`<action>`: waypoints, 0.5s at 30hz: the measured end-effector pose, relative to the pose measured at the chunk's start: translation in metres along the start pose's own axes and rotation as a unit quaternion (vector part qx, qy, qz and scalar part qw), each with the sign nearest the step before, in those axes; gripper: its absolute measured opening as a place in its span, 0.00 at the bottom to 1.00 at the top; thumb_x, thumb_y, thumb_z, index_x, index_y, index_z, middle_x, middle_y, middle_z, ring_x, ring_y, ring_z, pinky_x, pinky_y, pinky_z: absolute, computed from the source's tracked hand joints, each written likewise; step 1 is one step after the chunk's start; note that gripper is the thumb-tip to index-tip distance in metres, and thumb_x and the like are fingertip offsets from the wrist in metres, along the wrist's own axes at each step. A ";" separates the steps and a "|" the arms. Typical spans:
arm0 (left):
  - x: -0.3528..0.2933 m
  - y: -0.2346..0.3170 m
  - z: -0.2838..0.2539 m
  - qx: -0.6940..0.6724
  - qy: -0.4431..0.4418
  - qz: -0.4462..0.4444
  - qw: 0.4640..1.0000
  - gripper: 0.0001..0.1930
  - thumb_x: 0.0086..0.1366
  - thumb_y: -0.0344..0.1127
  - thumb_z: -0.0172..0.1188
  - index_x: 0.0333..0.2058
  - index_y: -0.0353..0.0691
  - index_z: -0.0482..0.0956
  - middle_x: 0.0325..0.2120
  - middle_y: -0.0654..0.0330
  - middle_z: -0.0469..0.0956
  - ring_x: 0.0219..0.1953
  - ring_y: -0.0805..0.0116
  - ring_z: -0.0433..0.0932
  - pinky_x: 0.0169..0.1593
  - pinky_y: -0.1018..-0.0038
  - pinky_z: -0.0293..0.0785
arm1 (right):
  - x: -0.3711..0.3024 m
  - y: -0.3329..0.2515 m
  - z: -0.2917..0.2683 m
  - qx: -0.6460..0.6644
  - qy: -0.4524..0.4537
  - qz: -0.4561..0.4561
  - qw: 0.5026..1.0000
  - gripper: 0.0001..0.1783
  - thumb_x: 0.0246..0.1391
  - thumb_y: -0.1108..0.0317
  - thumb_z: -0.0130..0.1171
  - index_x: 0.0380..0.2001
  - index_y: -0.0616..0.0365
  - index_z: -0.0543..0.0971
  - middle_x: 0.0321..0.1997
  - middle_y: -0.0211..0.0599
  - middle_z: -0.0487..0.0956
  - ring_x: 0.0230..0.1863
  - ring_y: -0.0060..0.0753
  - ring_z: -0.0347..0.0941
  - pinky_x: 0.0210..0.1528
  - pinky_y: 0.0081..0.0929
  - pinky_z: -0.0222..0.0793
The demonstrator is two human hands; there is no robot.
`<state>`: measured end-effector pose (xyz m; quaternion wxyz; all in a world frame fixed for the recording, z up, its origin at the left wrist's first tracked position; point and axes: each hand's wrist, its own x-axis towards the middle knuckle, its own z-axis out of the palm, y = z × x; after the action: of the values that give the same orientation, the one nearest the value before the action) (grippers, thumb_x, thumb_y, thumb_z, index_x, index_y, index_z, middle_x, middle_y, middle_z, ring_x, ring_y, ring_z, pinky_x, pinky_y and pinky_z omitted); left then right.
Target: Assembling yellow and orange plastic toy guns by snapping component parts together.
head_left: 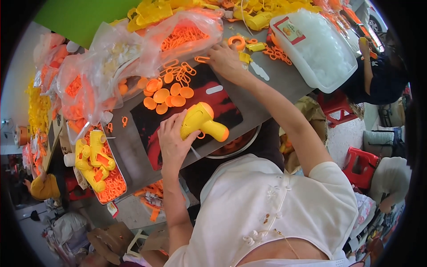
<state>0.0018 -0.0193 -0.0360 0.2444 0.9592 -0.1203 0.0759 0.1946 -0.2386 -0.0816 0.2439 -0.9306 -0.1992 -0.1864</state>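
Observation:
My left hand [171,138] is wrapped round a yellow toy hair dryer [193,121] with orange ends, holding it above the near part of a dark red-and-black mat [231,109]. My right hand [227,62] reaches to the far side of the table, its fingers bent down; their tips are partly hidden. An orange oblong loop [202,59] lies right by those fingers. Orange round caps [161,95] and more orange loops [182,72] are heaped on the mat. Just beyond my right hand are an orange ring [237,43] and small yellow parts [256,46].
A tray [111,191] at left holds yellow toy bodies [94,155] over orange pieces. Plastic bags of orange parts [184,38] line the far edge. At far right stands a white tub [320,53] of whitish pieces. A person [376,73] sits beyond it, near red stools [360,167].

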 end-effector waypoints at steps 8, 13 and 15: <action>-0.002 0.003 0.003 0.005 0.004 -0.001 1.000 0.33 0.50 0.44 0.70 0.56 0.45 0.72 0.47 0.60 0.72 0.50 0.59 0.68 0.54 0.62 0.63 | -0.002 0.002 0.007 -0.030 0.028 -0.029 0.999 0.13 0.46 0.61 0.66 0.34 0.53 0.79 0.36 0.30 0.79 0.48 0.36 0.72 0.47 0.38 0.62; 0.008 0.011 0.007 -0.012 0.011 -0.016 1.000 0.35 0.48 0.43 0.72 0.55 0.41 0.73 0.48 0.56 0.73 0.50 0.56 0.68 0.56 0.62 0.62 | -0.021 -0.031 -0.041 0.297 -0.127 0.023 0.946 0.10 0.50 0.69 0.63 0.35 0.59 0.77 0.29 0.34 0.79 0.32 0.35 0.75 0.35 0.30 0.68; 0.011 0.002 0.003 0.009 -0.005 0.001 1.000 0.29 0.58 0.46 0.64 0.55 0.40 0.72 0.48 0.55 0.73 0.51 0.58 0.70 0.54 0.64 0.64 | -0.036 -0.054 -0.059 0.394 -0.185 0.013 0.900 0.09 0.51 0.70 0.62 0.36 0.60 0.77 0.27 0.35 0.79 0.27 0.34 0.74 0.32 0.27 0.68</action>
<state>0.0124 -0.0246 -0.0349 0.2347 0.9617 -0.1215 0.0729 0.1244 -0.2366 -0.0294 0.5520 -0.7787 -0.2855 0.0861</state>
